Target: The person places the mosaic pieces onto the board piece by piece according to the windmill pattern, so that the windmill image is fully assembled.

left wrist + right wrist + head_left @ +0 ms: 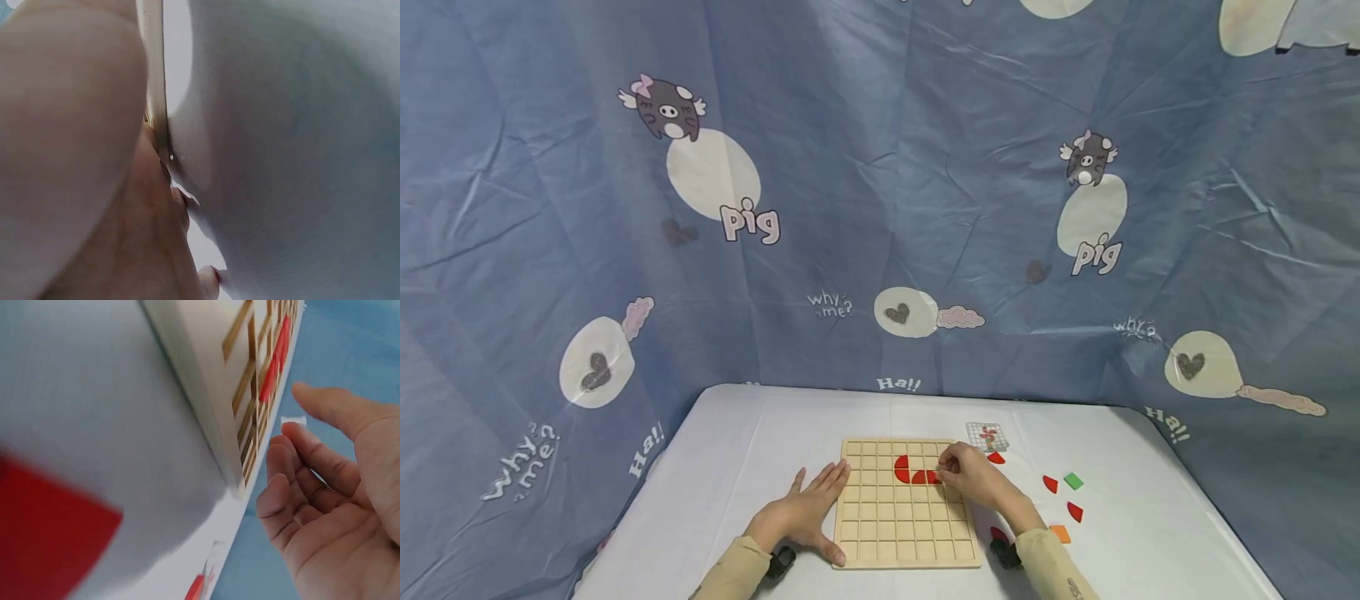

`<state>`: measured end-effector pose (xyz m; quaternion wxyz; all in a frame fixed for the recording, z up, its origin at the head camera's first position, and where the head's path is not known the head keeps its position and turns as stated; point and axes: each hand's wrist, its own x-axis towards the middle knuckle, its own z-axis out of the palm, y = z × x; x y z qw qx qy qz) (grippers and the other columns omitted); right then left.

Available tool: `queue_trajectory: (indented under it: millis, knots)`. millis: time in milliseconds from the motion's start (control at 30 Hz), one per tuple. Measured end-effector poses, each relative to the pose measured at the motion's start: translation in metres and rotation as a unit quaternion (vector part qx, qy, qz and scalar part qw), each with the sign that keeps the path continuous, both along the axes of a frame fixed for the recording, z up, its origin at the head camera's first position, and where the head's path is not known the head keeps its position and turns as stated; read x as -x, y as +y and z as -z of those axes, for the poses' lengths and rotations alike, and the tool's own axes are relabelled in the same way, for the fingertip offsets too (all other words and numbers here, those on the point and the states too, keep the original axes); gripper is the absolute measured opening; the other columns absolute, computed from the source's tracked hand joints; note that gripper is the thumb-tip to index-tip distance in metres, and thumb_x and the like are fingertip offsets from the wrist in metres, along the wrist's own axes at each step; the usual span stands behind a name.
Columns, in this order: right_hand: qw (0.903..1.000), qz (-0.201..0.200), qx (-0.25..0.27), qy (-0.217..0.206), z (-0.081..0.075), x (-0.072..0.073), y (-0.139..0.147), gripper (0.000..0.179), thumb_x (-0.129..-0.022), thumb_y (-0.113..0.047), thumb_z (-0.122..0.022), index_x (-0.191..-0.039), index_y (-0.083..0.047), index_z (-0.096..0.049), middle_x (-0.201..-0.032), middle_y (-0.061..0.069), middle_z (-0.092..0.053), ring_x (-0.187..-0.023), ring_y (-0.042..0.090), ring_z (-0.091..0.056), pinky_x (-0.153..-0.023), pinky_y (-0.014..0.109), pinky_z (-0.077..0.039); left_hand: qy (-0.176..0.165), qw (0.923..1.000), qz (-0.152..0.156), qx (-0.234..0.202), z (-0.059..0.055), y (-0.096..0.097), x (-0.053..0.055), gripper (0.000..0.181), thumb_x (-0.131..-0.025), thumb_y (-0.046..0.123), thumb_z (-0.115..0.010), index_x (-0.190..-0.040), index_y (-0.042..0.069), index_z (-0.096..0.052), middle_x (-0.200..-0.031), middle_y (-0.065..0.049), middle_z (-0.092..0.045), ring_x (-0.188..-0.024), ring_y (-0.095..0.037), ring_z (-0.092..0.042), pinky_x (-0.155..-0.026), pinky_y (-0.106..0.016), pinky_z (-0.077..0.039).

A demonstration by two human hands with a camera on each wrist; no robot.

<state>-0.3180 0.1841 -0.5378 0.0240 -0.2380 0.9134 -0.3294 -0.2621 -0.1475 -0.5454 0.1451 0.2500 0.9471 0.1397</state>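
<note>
A wooden grid board [910,563] lies on the white table with several red quarter-round pieces [902,475] set in its upper cells. My left hand [808,508] rests at the board's left edge, fingers spread and thumb near the lower left corner. In the left wrist view, the hand lies along the board's wooden side [154,69]. Over the board's upper right part is my right hand [973,477], its fingertips close by the rightmost red piece [933,477]. The right wrist view shows its thumb apart from the loosely bent fingers [319,456], nothing between them.
A card with a flower pattern on a grid [987,436] lies beyond the board's upper right corner. Right of the board are loose red pieces [1075,511], a green piece [1073,481] and an orange piece [1060,533]. A printed blue curtain [850,250] surrounds the table.
</note>
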Motion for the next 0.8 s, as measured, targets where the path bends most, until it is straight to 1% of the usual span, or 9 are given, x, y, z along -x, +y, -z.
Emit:
queue_trajectory:
  millis: [167,267,367,500,633,800]
  knots:
    - [0.9994,0.027,0.004,0.023,-0.002,0.001,0.015,0.007,-0.088,-0.009,-0.069,-0.092,-0.006,-0.063,-0.082,-0.001,-0.060,-0.071,0.005,-0.055,-0.057,0.020,-0.049,0.000,1.0000,0.001,0.002,0.001,-0.001,0.000,0.140,-0.053,0.072,-0.078,-0.155,0.006,-0.008,-0.164,-0.013,-0.006,-0.151,-0.032,-0.009,-0.117,-0.066,-0.002]
    - [0.9977,0.052,-0.009,0.042,-0.002,0.002,0.026,0.007,-0.085,-0.006,-0.069,-0.090,-0.007,-0.064,-0.080,-0.003,-0.059,-0.070,0.004,-0.052,-0.057,0.019,-0.047,0.000,1.0000,0.001,0.001,0.000,0.000,0.000,0.140,-0.053,0.071,-0.078,-0.155,0.006,-0.008,-0.163,-0.013,-0.006,-0.151,-0.032,-0.009,-0.117,-0.066,-0.002]
    - [0.9955,0.074,-0.009,0.058,-0.001,0.003,0.036,0.009,-0.082,-0.002,-0.070,-0.087,-0.007,-0.064,-0.077,-0.003,-0.058,-0.070,0.004,-0.051,-0.058,0.020,-0.046,0.000,1.0000,-0.001,-0.002,-0.001,-0.001,0.000,0.140,-0.052,0.071,-0.079,-0.155,0.006,-0.009,-0.163,-0.012,-0.007,-0.150,-0.032,-0.010,-0.117,-0.065,-0.002]
    - [0.9934,0.097,-0.003,0.061,-0.001,0.006,0.049,0.012,-0.079,0.000,-0.070,-0.084,-0.008,-0.062,-0.076,-0.004,-0.058,-0.069,0.004,-0.050,-0.060,0.020,-0.046,0.003,1.0000,-0.002,-0.002,-0.001,-0.001,0.000,0.140,-0.052,0.071,-0.079,-0.155,0.006,-0.010,-0.163,-0.012,-0.008,-0.150,-0.032,-0.011,-0.117,-0.065,-0.003]
    - [0.9909,0.120,-0.007,0.061,-0.001,0.007,0.060,0.013,-0.079,-0.001,-0.072,-0.083,-0.007,-0.061,-0.076,-0.002,-0.058,-0.070,0.006,-0.051,-0.061,0.020,-0.046,0.003,1.0000,-0.001,-0.002,-0.001,0.000,0.000,0.140,-0.052,0.071,-0.078,-0.155,0.005,-0.009,-0.163,-0.012,-0.008,-0.150,-0.032,-0.010,-0.117,-0.065,-0.003]
    - [0.9862,0.154,-0.023,0.056,-0.001,0.011,0.070,0.016,-0.078,-0.003,-0.076,-0.087,-0.004,-0.062,-0.080,0.003,-0.059,-0.072,0.011,-0.052,-0.061,0.022,-0.044,0.001,1.0000,-0.001,-0.004,-0.001,0.000,-0.001,0.140,-0.052,0.071,-0.079,-0.155,0.005,-0.010,-0.163,-0.013,-0.008,-0.150,-0.032,-0.011,-0.117,-0.065,-0.003]
